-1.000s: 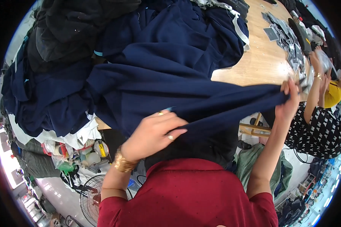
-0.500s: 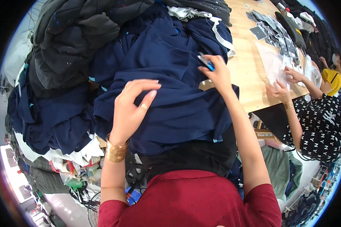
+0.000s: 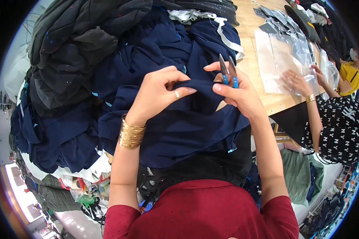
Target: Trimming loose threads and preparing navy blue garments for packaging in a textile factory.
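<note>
Pinching a bunched fold of the dark navy-blue fabric garment (image 3: 175,139), the person's left hand (image 3: 157,91) has its thumb and fingers closed together on the cloth. A gold-coloured ring (image 3: 176,95) sits on this hand, and a broad gold-coloured bangle (image 3: 131,134) circles the wrist. The right hand (image 3: 243,92) holds a pair of small metal snips with blue handles (image 3: 225,76); the blades point upward and stand apart in a narrow V. The right index finger extends toward the left hand, and the right thumb lies at the end of the same fold; whether it presses on the cloth cannot be confirmed. The garment lies across the near edge of the work area, in front of the person's maroon shirt (image 3: 199,207), with the fold raised between the two hands.

Behind it rises a heap of charcoal-black fabric (image 3: 75,51), at upper left. A white fabric strip (image 3: 230,43) trails over navy cloth near the pale wooden surface (image 3: 247,59). On that surface, to the right, a co-worker's hand (image 3: 297,82) rests over a clear plastic bag (image 3: 271,59), just beside a spread of dark grey flat pieces (image 3: 281,22).
</note>
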